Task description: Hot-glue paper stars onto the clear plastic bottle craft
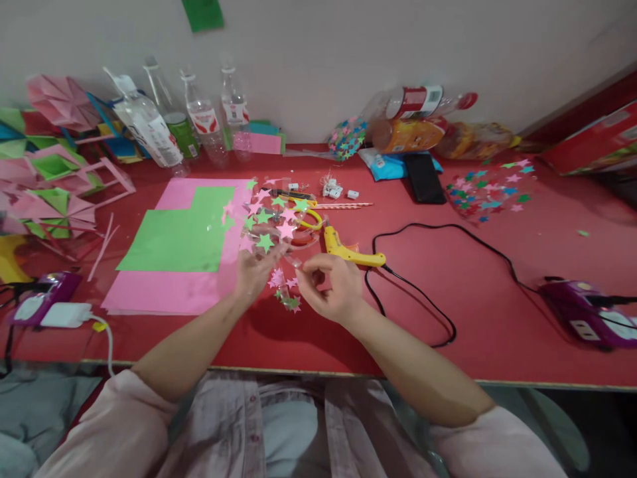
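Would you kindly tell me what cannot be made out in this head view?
All in the head view:
Yellow loop: partly hidden behind the star-covered plastic.
Right hand: whether its fingertips grip anything is too small and blurred to tell.
Bottle labels: print too small and blurred.
Yellow object: cut off by the left edge.
Red box: cut off by the right edge.

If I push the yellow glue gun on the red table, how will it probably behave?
The yellow glue gun would probably slide rather than roll, since it lies on its side. Its body looks like hard plastic, so it should hardly bend. The black cord, joined at one end, may tug or turn it.
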### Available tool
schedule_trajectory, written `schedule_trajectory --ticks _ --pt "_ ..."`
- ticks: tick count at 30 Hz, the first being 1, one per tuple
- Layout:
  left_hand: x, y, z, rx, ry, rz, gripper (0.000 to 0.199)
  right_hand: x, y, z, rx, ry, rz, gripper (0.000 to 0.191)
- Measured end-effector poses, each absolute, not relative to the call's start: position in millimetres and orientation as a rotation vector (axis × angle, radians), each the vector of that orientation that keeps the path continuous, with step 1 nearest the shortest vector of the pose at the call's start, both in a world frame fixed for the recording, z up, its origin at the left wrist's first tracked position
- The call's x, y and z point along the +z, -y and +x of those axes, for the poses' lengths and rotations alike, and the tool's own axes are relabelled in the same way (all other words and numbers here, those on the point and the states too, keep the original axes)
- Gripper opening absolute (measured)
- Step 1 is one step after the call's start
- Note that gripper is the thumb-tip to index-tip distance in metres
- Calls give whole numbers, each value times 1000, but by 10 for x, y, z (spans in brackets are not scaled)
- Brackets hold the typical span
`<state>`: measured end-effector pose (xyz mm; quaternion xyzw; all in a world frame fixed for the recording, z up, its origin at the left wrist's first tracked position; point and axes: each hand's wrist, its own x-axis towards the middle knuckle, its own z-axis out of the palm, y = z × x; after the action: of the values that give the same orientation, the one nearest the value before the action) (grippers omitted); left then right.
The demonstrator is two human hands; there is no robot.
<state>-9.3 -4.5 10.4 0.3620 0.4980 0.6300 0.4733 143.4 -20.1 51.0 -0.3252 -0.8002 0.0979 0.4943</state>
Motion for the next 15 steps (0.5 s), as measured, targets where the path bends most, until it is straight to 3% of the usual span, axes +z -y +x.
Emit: schedule_trajectory --ticks 8,15 --pt "208 8 -65 1566 -1168 996 25 456 161 1441 89 2112 -483 26" --pt "190 -29 -45 1637 -1056 877 37 490 202 1410 229 2104 -423 19"
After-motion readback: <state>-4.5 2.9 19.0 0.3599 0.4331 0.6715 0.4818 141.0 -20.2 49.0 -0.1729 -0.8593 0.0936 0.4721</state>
